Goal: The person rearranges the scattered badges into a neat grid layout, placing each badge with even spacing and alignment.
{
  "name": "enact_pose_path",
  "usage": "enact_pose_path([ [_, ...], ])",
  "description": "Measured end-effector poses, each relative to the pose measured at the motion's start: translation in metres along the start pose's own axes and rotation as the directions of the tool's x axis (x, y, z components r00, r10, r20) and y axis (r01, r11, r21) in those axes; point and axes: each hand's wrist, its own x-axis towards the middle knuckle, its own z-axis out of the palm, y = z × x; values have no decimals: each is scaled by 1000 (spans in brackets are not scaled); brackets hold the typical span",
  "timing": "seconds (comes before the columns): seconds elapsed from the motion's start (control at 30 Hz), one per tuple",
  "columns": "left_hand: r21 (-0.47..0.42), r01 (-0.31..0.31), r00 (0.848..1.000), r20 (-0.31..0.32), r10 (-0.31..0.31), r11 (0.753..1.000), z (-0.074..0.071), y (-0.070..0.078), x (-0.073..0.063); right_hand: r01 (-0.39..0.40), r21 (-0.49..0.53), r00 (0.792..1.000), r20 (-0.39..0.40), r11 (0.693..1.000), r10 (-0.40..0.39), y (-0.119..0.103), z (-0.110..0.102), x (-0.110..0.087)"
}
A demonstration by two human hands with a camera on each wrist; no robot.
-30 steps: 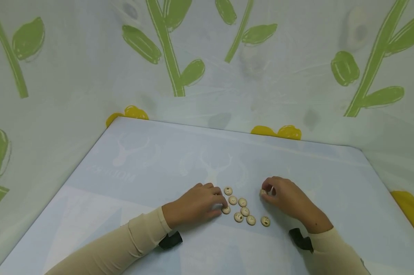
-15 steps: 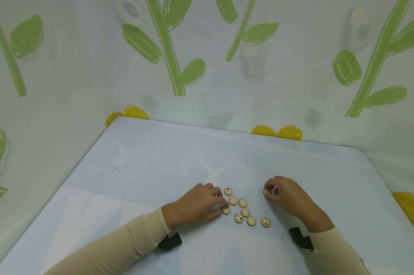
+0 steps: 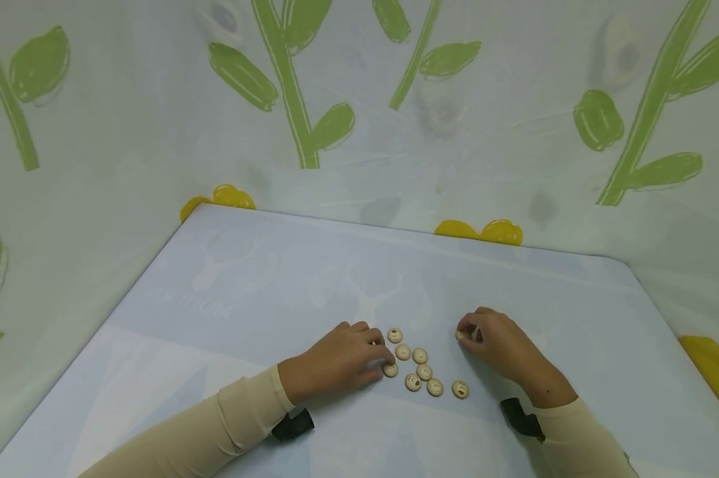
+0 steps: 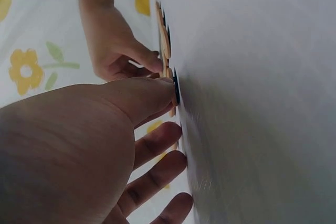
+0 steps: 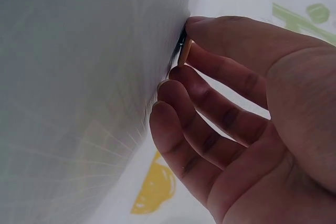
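Note:
Several small round wooden discs with faces drawn on them lie on the table. My left hand (image 3: 338,364) holds the leftmost disc (image 3: 390,371) between thumb and index finger, flat at the tabletop; the other fingers are spread loosely in the left wrist view. To the right, my right hand (image 3: 498,345) pinches another disc (image 5: 185,53) by its edges, thumb on one side and index finger on the other, close to the table surface. Between the hands sit a disc with a dark-mouthed face (image 3: 395,335), one below it (image 3: 403,352), and a separate disc (image 3: 461,389) nearest the right hand.
The pale blue table (image 3: 299,265) carries faint deer prints. Behind it hangs a white cloth (image 3: 502,119) with green leaves and yellow flowers. A black band piece (image 3: 293,425) shows under the left wrist, another (image 3: 522,419) under the right.
My right hand has shifted slightly to the right with its disc. The left hand and the discs on the table stay in place, and the head view has tilted a little.

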Motion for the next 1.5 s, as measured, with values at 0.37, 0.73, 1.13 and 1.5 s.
enact_pose_path([
  [0.37,11,-11,998,-59,12,1000,2,0,1,25,-6,1000,-17,1000,-25,1,-1,1],
  [0.73,-3,-3,999,-42,3,1000,4,-2,4,26,-15,999,-27,1000,-26,2,-2,1],
  [1.13,16,-7,1000,-26,7,1000,3,-2,3,15,-32,1000,-26,999,-16,-1,-4,-2],
  [1.5,13,-1,1000,-22,1,1000,3,-1,2,55,-80,994,-86,995,-62,-9,-4,-7],
])
